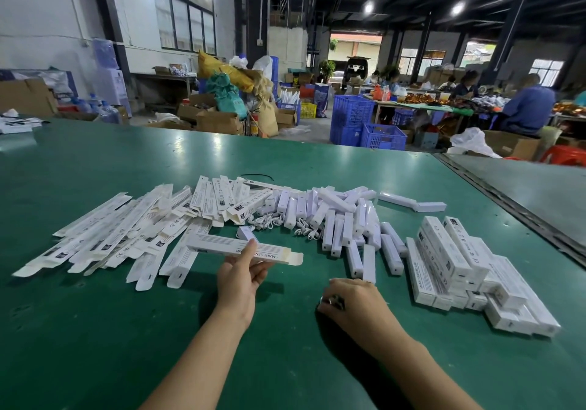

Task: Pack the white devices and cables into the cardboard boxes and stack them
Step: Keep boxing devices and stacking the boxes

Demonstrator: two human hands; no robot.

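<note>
My left hand [241,278] holds a long white cardboard box [222,246] level above the green table [95,330], its end flap open to the right. My right hand [347,298] lies knuckles up on the table with curled fingers; whether it holds anything is hidden. A heap of flat unfolded boxes [120,235] spreads to the left. Several white devices [345,219] lie in a pile at the centre, with coiled white cables [269,221] beside them. Packed boxes [459,267] are stacked at the right.
Two more white devices [412,203] lie apart behind the pile. A black cable tie [257,176] rests further back. A seam [507,200] divides this table from the adjoining one on the right. Blue crates [364,124] and seated people [526,105] are beyond.
</note>
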